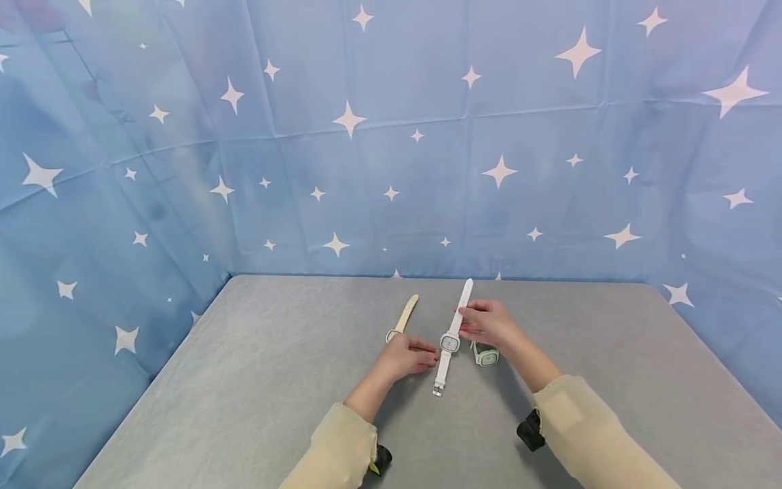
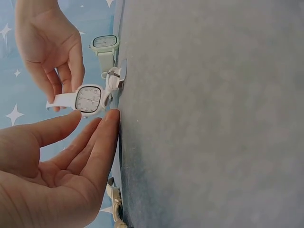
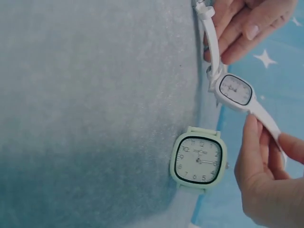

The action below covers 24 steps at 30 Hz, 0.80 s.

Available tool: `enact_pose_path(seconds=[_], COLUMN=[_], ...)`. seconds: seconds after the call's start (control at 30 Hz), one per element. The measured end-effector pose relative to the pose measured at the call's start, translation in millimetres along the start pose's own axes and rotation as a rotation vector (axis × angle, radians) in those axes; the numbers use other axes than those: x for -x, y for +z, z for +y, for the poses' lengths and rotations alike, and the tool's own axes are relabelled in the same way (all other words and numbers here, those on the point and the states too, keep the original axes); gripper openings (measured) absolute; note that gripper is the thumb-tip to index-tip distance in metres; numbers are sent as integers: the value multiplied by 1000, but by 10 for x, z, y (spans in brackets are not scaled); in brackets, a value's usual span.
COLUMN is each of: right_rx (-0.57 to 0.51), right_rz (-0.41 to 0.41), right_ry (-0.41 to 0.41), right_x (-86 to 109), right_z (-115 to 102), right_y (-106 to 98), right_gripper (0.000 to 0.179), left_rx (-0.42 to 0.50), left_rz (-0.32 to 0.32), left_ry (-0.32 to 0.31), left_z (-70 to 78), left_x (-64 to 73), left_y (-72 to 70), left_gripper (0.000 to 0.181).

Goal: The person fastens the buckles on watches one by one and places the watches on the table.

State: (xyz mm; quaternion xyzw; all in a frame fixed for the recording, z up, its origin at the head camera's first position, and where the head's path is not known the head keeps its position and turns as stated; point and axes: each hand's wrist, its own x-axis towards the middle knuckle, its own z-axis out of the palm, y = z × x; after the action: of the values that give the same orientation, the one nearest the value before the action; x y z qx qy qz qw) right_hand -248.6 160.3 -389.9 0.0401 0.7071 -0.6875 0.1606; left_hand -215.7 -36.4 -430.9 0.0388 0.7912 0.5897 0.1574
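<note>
My right hand [image 1: 491, 324] pinches the long strap of a white wristwatch [image 1: 450, 342] between thumb and fingers. The strap's far end points up past the hand, while the buckle end slants toward me. My left hand [image 1: 404, 356] is beside the watch, its fingers extended and the thumb apart. In the left wrist view, the left thumb tip is close to the lower edge of the watch case [image 2: 89, 99]; whether it touches I cannot tell. A pale green watch [image 3: 198, 160] lies below the right hand. Behind the left hand, a cream watch [image 1: 406, 314] is partly hidden.
The watches are on a grey cloth-covered table [image 1: 275, 353]. A blue curtain [image 1: 415, 176] with white stars hangs along its back and sides. Black wrist devices [image 1: 531, 430] show beneath both cream sleeves [image 1: 586, 414].
</note>
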Motion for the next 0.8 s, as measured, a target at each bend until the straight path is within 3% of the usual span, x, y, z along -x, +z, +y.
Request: enact_pose_path(seconds=[0.3,0.53,0.8], right_rx=[61,33,-17], right_rz=[-14,-53,-72], right_ry=[-9,-14,-20], right_x=[138,257,380], right_z=[-95,-193,-283], right_y=[2,15,2], right_gripper=[24,25,19], left_rx=[-6,-21,-55], left_rz=[-17,-53,-97], left_ry=[-13,-19,54], left_z=[32,40,49], left_x=[42,50,50], left_y=[-7,-12,-29], left_gripper=[19,21,27])
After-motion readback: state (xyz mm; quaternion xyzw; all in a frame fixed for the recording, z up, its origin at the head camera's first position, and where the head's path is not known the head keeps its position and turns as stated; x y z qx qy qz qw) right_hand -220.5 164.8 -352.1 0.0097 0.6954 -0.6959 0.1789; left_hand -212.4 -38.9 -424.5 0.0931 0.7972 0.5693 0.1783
